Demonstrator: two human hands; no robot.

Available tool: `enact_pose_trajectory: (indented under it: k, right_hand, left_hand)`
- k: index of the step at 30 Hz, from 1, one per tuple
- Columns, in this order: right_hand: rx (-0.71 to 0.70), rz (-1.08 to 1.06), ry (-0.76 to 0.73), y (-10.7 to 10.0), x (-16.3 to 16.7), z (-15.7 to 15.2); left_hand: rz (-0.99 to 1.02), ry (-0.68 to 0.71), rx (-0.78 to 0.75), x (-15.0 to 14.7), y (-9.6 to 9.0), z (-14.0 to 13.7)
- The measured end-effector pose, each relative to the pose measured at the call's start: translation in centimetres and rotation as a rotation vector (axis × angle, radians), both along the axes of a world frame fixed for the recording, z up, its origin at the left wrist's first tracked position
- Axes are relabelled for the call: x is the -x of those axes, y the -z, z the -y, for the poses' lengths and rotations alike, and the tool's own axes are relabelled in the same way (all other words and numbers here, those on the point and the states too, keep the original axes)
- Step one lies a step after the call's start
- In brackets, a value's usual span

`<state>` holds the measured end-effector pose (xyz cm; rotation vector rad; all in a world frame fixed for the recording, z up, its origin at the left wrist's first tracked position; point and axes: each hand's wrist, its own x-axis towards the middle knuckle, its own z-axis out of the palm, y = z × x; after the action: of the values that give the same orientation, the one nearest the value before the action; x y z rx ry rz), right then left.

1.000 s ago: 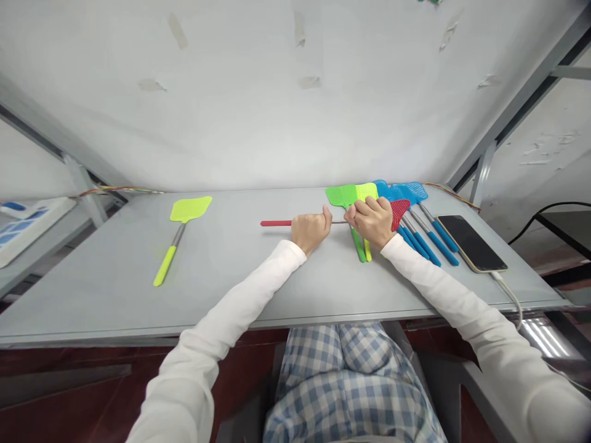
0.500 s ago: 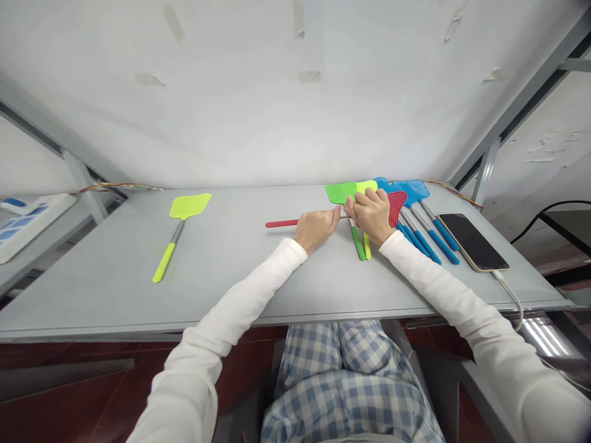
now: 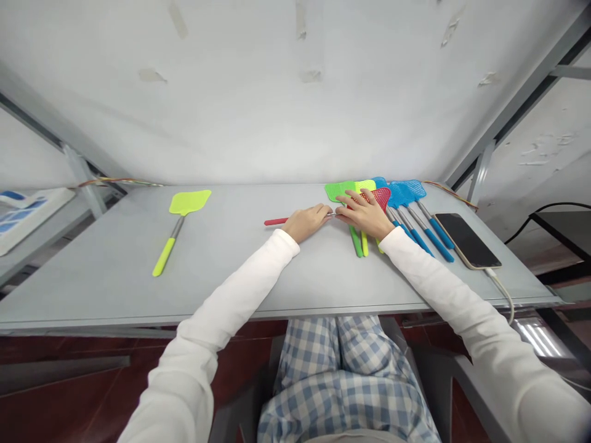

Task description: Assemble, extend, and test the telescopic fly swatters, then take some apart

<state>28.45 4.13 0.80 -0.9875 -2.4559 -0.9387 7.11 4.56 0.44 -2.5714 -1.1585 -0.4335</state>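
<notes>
A red fly swatter (image 3: 276, 221) lies crosswise under both hands, its handle pointing left. My left hand (image 3: 305, 223) is closed around it where the handle meets the thin metal shaft. Over its mesh head rests my right hand (image 3: 367, 216), fingers spread and thumb beside the shaft; the palm hides part of the head. Behind and beneath are a green fly swatter (image 3: 340, 191) and a yellow-green one (image 3: 366, 184), their handles showing below the right hand. Several blue fly swatters (image 3: 407, 192) lie together to the right. Another yellow-green fly swatter (image 3: 190, 201) lies alone at the left.
A smartphone (image 3: 468, 241) with a white charging cable (image 3: 503, 289) lies at the right of the grey table (image 3: 221, 289). Metal frame posts stand at both sides, with thin wires along the back corners. A white and blue item (image 3: 32, 215) sits at the far left.
My right hand has loosened from a fist on the shaft and spread its fingers over the red head. The red swatter's head has shifted left, closer to my left hand.
</notes>
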Motion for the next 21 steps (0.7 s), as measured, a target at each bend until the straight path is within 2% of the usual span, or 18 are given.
enact_pose_trajectory:
  k: [6,10,17,21]
  right_hand:
    - [-0.023,-0.034,0.005,-0.3,0.2,-0.1]
    - [-0.054,-0.034,0.022,-0.9,-0.9,-0.5]
    - [-0.014,-0.158,0.15,-1.6,-5.1,-1.8]
    - [-0.023,-0.251,0.185,-1.3,-3.4,-1.0]
  left_hand:
    - [0.07,-0.019,-0.026,0.0,0.3,-0.3]
    - [0.08,-0.024,-0.03,0.5,0.1,-1.0]
    - [0.05,-0.061,-0.061,5.0,-0.8,-3.0]
    - [0.076,-0.097,-0.069,5.6,-0.9,-2.9]
